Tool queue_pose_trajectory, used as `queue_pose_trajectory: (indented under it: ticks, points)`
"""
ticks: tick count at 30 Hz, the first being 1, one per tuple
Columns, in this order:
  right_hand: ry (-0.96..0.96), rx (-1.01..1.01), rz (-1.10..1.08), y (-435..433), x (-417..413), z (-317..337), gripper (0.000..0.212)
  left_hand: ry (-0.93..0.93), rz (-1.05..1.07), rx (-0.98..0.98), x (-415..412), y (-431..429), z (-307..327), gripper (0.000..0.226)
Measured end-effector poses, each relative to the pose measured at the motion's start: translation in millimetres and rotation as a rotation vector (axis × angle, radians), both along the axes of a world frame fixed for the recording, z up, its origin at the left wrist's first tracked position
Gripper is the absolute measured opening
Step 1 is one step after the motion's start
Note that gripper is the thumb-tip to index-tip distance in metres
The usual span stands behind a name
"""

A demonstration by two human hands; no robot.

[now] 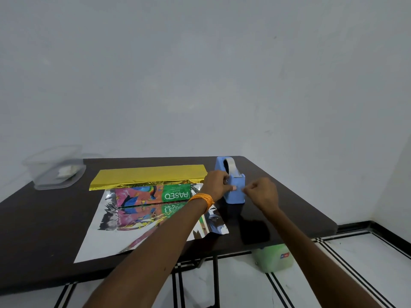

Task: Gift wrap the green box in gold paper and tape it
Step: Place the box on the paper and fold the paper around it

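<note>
Box (pixel 155 193) lies on its side mid-table on the paper (pixel 151 173), label upside down to the camera. The far part of the sheet is folded gold-side up over the box top and hangs a bit over its front face. The rest is spread silver-side up toward the near table (pixel 278 196) edge, mirroring the box print. Dispenser (pixel 236 195) stands upright just right of the paper, tape roll (pixel 230 164) at its far end. Left hand (pixel 216 182) grips the dispenser's left side, fingers curled round it, orange wristband (pixel 203 198) on that wrist. Right hand (pixel 261 192) is just right of the dispenser front, fingers curled, thumb and forefinger pinched together. Can't tell if tape is between them, too thin to see. Clear tub (pixel 55 172) sits on the far left corner. Pale green jug (pixel 274 256) stands on the floor under the right edge.
</note>
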State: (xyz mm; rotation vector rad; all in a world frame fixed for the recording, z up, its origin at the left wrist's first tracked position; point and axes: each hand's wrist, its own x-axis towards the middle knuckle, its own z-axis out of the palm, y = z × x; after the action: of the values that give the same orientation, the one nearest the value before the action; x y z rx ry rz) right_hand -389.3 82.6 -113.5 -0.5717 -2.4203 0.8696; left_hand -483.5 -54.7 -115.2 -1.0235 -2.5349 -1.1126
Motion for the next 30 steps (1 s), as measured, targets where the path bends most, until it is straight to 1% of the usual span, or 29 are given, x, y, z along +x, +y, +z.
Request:
queue_pose_trajectory:
  ticks: [1,3,5,6,8,10,12,14,17,18,20,21,25,30]
  points:
    - [0.021,0.022,0.001,-1,2,-1,0.036,0.013,-0.009,-0.021,1,-2,2,0.031]
    - [0.052,0.056,0.068,-4,4,2,0.028,0.033,-0.024,-0.047,6,-8,2,0.045]
    - [0.077,0.099,0.159,-12,3,10,0.026,0.056,-0.024,-0.009,11,-20,4,0.055]
    - [0.087,0.120,0.209,-20,2,14,0.023,0.082,-0.012,0.018,11,-30,6,0.054]
    - [0.095,0.160,0.306,-37,-2,20,0.018,0.140,0.026,0.050,8,-57,11,0.043]
    - [0.084,0.188,0.414,-57,-9,21,0.020,0.172,0.079,0.064,2,-90,19,0.033]
    - [0.075,0.206,0.503,-80,-17,22,0.020,0.196,0.124,0.062,-8,-125,25,0.028]
    - [0.107,0.238,0.558,-99,-27,22,0.016,0.182,0.145,0.030,-19,-154,26,0.027]
    - [0.129,0.308,0.647,-118,-41,21,0.011,0.165,0.147,-0.090,-28,-184,22,0.036]
    - [0.104,0.335,0.677,-124,-44,21,0.023,0.180,0.145,-0.121,-30,-190,20,0.038]
    - [0.041,0.389,0.715,-131,-46,21,0.059,0.216,0.139,-0.122,-32,-198,14,0.039]
    - [0.041,0.416,0.713,-134,-49,20,0.068,0.226,0.132,-0.105,-33,-201,12,0.037]
    - [0.083,0.486,0.700,-138,-58,15,0.077,0.252,0.100,-0.067,-35,-203,10,0.027]
    - [0.068,0.521,0.689,-139,-64,12,0.075,0.251,0.115,-0.050,-40,-200,4,0.022]
